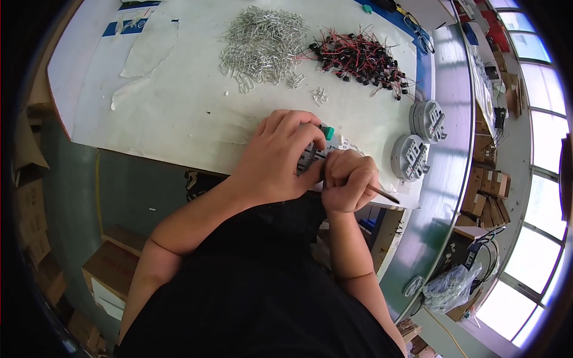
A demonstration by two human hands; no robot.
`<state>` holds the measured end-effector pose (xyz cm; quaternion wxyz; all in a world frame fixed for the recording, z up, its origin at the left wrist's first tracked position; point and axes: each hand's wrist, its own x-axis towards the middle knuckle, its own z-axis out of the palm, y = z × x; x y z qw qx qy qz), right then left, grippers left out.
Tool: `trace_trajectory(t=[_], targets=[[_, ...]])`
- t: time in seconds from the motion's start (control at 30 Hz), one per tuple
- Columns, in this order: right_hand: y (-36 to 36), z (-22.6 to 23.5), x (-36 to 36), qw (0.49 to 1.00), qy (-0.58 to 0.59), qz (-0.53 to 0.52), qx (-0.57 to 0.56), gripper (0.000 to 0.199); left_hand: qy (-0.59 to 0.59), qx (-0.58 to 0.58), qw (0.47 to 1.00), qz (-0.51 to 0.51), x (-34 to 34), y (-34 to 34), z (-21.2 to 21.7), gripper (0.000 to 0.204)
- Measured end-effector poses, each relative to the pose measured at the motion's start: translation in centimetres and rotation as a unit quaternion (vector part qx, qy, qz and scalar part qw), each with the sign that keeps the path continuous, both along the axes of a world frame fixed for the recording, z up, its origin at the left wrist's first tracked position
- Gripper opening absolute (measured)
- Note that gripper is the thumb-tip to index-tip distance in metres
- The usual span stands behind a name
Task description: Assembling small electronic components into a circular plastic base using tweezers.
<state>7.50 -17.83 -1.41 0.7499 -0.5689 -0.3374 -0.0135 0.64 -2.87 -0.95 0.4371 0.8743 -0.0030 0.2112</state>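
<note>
Windows line the wall beyond your bench's right edge. Your left hand curls, part-closed, around the grey part, close to the near edge; your right hand is closed on a slim rod, whose other end I cannot see. If the left hold loosened under a push, the part could skid over that near edge. A slipping rod could jab your left hand; a wide swing might knock the round grey units by the right edge.
</note>
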Motion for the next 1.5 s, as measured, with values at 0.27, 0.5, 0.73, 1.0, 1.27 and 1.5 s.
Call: trace_trajectory(t=[0.27, 0.5, 0.73, 1.0, 1.27, 1.5], targets=[[-1.7, 3.4, 0.9, 0.968, 0.16, 0.07, 0.182, 0.049, 0.091, 0.174, 0.979, -0.06, 0.7, -0.6, 4.4, 0.09], [-8.4, 7.2, 1.1, 0.975, 0.171, -0.078, -0.117, 0.047, -0.048, 0.039, 0.996, -0.067, -0.6, 0.8, 2.4, 0.101], [-7.2, 6.7, 1.1, 0.895, 0.061, -0.027, -0.441, 0.035, -0.003, 0.001, 1.0, -0.008, -3.3, 3.1, 1.9, 0.098], [-3.2, 8.8, 1.1, 0.81, -0.158, -0.007, -0.564, 0.015, 0.05, 0.043, 0.997, -0.046, -1.5, 2.9, 1.2, 0.112], [-2.4, 7.6, 1.0, 0.764, -0.201, -0.03, -0.612, 0.026, 0.037, 0.045, 0.998, -0.022, -1.3, 2.5, 0.7, 0.112], [-2.2, 6.8, 1.0, 0.775, -0.216, -0.032, -0.593, 0.026, 0.034, 0.053, 0.998, -0.018, -1.2, 2.4, 0.5, 0.112]])
